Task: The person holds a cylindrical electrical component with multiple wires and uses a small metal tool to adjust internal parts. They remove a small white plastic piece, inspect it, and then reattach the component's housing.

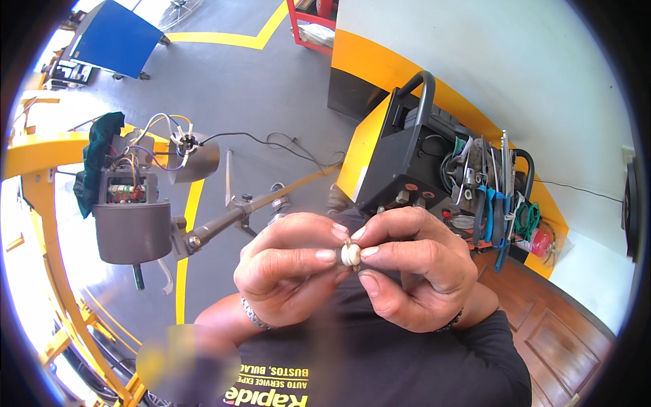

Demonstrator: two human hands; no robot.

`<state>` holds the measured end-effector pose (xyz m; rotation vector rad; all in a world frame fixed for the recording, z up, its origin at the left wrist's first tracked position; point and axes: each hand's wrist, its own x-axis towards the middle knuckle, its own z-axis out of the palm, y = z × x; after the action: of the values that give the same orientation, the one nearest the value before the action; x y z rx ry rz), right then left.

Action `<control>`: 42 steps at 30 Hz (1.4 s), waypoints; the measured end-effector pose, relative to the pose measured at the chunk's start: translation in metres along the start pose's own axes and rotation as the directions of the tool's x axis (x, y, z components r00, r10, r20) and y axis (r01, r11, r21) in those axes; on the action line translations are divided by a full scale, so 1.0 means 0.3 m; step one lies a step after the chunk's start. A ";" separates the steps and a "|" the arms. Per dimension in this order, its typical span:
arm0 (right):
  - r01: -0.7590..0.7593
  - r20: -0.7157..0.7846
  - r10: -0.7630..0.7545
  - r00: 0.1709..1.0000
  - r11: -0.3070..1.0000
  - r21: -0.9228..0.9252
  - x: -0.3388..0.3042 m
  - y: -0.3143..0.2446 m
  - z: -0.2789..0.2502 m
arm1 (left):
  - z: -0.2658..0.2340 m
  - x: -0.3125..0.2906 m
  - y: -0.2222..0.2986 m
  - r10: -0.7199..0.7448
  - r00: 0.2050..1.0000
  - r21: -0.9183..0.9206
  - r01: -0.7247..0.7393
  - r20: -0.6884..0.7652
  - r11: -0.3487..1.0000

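Observation:
Close in front of my chest, both hands pinch a small white rounded piece (350, 254) with a groove across it and thin brownish ends; its exact kind is unclear. My left hand (291, 261) grips it from the left between thumb and fingers. From the other side, the fingertips of my right hand (420, 264) close on it. To the left, a grey-brown electric motor (133, 232) with its shaft pointing down sits on a metal stand arm (224, 225). Its opened housing shows copper windings, and loose wires (157, 132) run to a grey round cover (194, 160).
A yellow and black machine (390, 146) with a tube handle stands at the right, carrying pliers and other tools (489, 210). A yellow frame (47, 251) rises at the left. Farther off are a blue cabinet (116, 42) and a red rack (313, 30). A black cable (254, 139) hangs from the wires.

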<state>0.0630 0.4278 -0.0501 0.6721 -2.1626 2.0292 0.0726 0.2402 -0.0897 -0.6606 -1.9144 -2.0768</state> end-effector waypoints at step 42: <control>-0.082 -0.034 0.091 0.995 0.977 0.195 -0.050 0.028 -0.110 | 0.074 0.098 0.041 -0.040 0.978 0.123 0.015 0.203 0.992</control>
<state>0.0658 0.4637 -0.0598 0.5573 -2.0226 2.2982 0.0565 0.2644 -0.0640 -0.8541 -2.1518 -1.9552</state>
